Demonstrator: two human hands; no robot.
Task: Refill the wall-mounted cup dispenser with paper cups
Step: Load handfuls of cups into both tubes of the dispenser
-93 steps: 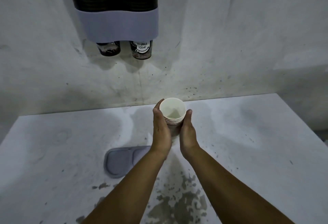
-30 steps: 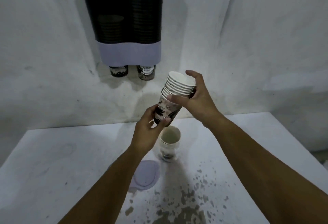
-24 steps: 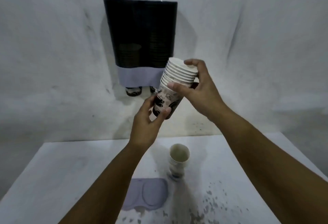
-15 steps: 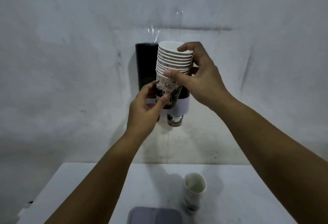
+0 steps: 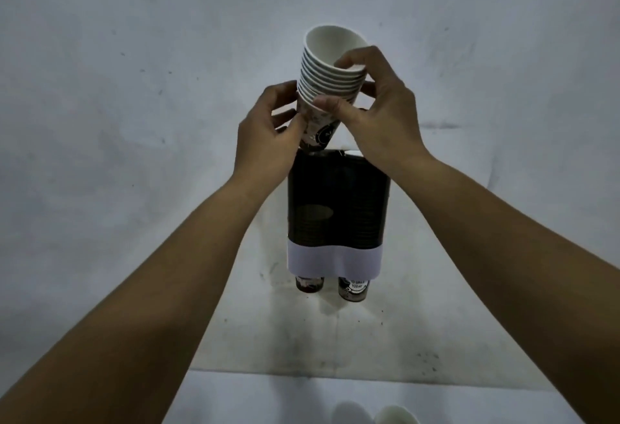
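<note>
Both hands hold a stack of paper cups (image 5: 330, 78), white rims up and printed base down, tilted slightly. My left hand (image 5: 265, 141) pinches its lower part; my right hand (image 5: 375, 111) wraps the rims from the right. The stack's base sits right at the top left opening of the wall-mounted cup dispenser (image 5: 337, 209), a dark see-through double tube with a pale band at its foot. Cups show dimly inside both tubes. One printed cup pokes out under each tube (image 5: 352, 287).
A rough white wall (image 5: 134, 121) fills most of the view. A white table (image 5: 285, 400) runs along the bottom edge. At the bottom edge stand blurred white cup rims (image 5: 396, 418).
Both hands have lifted the cup stack up above the dispenser, its base now at the left tube's top. The view has tilted upward, so the table and the lid on it dropped away.
</note>
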